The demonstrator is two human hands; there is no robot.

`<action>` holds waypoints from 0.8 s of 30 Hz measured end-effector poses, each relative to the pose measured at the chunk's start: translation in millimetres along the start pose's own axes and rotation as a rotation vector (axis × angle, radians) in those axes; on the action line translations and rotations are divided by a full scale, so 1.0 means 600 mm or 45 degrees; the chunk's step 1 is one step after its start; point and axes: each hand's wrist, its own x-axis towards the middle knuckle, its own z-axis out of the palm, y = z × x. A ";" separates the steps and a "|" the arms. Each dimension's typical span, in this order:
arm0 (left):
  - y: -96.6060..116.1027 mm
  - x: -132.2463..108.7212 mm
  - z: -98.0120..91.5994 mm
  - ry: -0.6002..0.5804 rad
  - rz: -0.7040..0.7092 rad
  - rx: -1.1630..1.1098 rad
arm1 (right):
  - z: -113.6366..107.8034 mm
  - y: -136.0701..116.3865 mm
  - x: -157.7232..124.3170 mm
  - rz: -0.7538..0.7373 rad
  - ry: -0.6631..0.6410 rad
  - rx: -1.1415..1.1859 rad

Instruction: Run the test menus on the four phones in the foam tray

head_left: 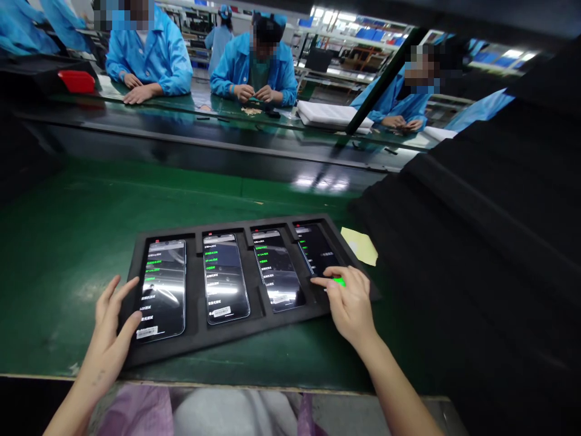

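Note:
A black foam tray (195, 339) lies at a slant on the green bench, with several smartphones in its slots. Their lit screens show menus of white and green text. My left hand (108, 321) rests at the tray's left end, fingers apart, its tips by the edge of the leftmost phone (163, 290). Between the ends sit a second phone (226, 275) and a third phone (278, 266). My right hand (348, 303) is over the lower part of the rightmost phone (318, 245), its index finger stretched left and the other fingers loosely bent. It partly hides that screen.
A yellow paper note (360, 245) lies right of the tray. Black draped fabric (476, 242) borders the right side. Beyond the raised back ledge, people in blue coats sit along another bench (200, 112) with a red bin (76, 81) and a white stack (333, 115).

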 end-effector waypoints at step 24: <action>-0.015 0.005 -0.006 -0.034 0.076 0.078 | 0.010 0.000 -0.004 -0.007 -0.041 -0.063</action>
